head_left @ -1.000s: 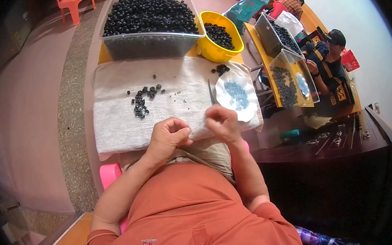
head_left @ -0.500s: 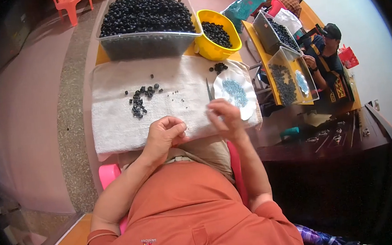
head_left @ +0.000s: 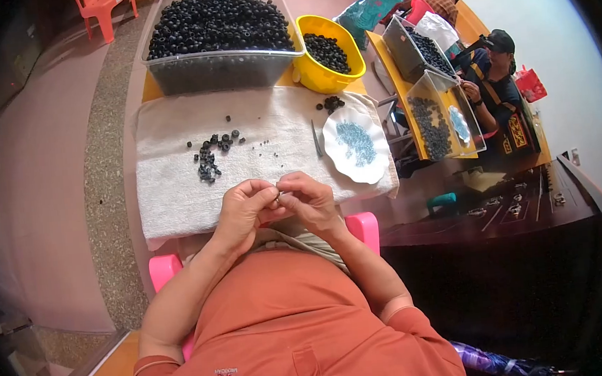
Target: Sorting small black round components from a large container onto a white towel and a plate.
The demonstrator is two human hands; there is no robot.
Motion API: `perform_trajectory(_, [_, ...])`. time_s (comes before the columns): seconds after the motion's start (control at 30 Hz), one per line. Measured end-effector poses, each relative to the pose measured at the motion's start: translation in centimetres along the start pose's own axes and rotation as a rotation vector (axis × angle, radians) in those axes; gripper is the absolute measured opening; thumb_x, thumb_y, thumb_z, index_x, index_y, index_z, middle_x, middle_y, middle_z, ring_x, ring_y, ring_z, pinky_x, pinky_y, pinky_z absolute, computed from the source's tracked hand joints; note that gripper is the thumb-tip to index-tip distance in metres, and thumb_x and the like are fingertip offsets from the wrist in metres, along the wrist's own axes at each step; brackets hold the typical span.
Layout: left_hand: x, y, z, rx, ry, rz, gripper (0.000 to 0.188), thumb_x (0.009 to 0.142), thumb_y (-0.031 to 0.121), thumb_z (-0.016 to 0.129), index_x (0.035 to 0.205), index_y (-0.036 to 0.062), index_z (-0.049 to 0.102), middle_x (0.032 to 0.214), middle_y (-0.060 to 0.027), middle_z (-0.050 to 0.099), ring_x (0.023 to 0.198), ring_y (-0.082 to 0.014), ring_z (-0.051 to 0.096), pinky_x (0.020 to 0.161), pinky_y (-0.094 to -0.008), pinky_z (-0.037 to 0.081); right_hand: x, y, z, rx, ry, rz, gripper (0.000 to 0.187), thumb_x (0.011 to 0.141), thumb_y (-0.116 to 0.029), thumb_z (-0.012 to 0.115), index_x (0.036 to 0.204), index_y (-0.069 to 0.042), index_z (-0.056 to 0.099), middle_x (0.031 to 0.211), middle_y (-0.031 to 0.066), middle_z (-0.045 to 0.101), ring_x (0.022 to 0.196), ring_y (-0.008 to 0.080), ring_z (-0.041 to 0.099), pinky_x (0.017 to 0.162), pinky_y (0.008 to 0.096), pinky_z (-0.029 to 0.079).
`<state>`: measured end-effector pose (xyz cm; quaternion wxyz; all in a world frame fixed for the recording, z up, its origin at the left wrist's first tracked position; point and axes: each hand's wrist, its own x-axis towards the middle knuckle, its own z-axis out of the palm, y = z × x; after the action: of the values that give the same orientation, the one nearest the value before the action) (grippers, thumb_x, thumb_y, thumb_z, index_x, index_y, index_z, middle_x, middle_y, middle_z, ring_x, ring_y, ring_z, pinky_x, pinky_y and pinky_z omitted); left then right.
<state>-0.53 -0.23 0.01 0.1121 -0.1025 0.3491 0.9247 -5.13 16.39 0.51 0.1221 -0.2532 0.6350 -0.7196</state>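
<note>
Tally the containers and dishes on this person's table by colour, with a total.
Clear tub: 1
Yellow bowl: 1
White plate: 1
Total: 3
The hands, left and right, meet near the towel's front edge.

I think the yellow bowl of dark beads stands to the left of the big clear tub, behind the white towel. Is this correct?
Not quite. In the head view the yellow bowl of dark beads stands to the right of the big clear tub, not the left. Both are behind the white towel.

One head-worn fisheye looks steeply down, close over the towel-covered table (head_left: 174,198), its bent rim probably distorting edges.
</note>
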Motion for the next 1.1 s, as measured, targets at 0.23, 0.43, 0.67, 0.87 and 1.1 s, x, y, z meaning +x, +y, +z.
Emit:
perform_trajectory(0.23, [0.0, -0.1, 0.1, -0.038, 0.01, 0.004, 0.009, 0.092, 0.011, 0.065, 0.096, 0.0026, 0.063, 0.085, -0.0036, 0.063, 0.075, -0.0105, 0.062, 0.072, -0.0274, 0.059, 0.3, 0.8, -0.5, -0.116, 0.031, -0.014, 0.009, 0.089, 0.004, 0.062, 0.097, 0.004, 0.064, 0.095, 0.0088, 0.061, 0.081, 0.0117, 0.059, 0.072, 0.0225, 0.048])
perform_trajectory(0.43, [0.2, -0.3, -0.1, -0.045, 0.005, 0.0, 0.011, 0.092, 0.01, 0.065, 0.099, 0.0016, 0.064, 0.088, -0.0049, 0.066, 0.078, -0.012, 0.065, 0.073, -0.0271, 0.058, 0.8, 0.3, -1.2, -0.151, -0.003, -0.019, 0.007, 0.089, 0.001, 0.064, 0.095, 0.003, 0.065, 0.092, 0.0078, 0.061, 0.08, 0.0125, 0.059, 0.071, 0.0236, 0.049])
perform_trajectory(0.67, [0.0, 0.0, 0.2, 0.012, -0.04, -0.013, 0.014, 0.092, 0.009, 0.066, 0.103, 0.0005, 0.065, 0.092, -0.006, 0.068, 0.08, -0.0116, 0.065, 0.075, -0.0259, 0.058, 1.3, 0.0, -2.2, -0.25, -0.089, -0.052, 0.007, 0.088, 0.003, 0.063, 0.095, 0.004, 0.065, 0.091, 0.0081, 0.062, 0.083, 0.0125, 0.058, 0.072, 0.0233, 0.046])
perform_trajectory(0.87, [0.0, 0.0, 0.0, -0.002, -0.041, -0.013, 0.013, 0.093, 0.009, 0.064, 0.103, 0.0014, 0.064, 0.09, -0.0056, 0.068, 0.079, -0.0125, 0.066, 0.074, -0.0268, 0.059, 1.3, -0.4, -2.2, -0.272, -0.121, -0.057, 0.008, 0.087, 0.001, 0.066, 0.095, 0.003, 0.066, 0.091, 0.0071, 0.062, 0.081, 0.0113, 0.059, 0.07, 0.0226, 0.048])
perform_trajectory(1.1, [-0.1, 0.1, 0.3, 0.015, -0.032, -0.038, 0.013, 0.093, 0.008, 0.064, 0.103, 0.001, 0.064, 0.093, -0.0061, 0.067, 0.081, -0.0126, 0.066, 0.074, -0.0262, 0.059, 1.2, -0.2, -2.5, -0.249, -0.134, -0.063, 0.007, 0.088, 0.002, 0.064, 0.095, 0.004, 0.066, 0.093, 0.0078, 0.061, 0.081, 0.0118, 0.059, 0.07, 0.0229, 0.048])
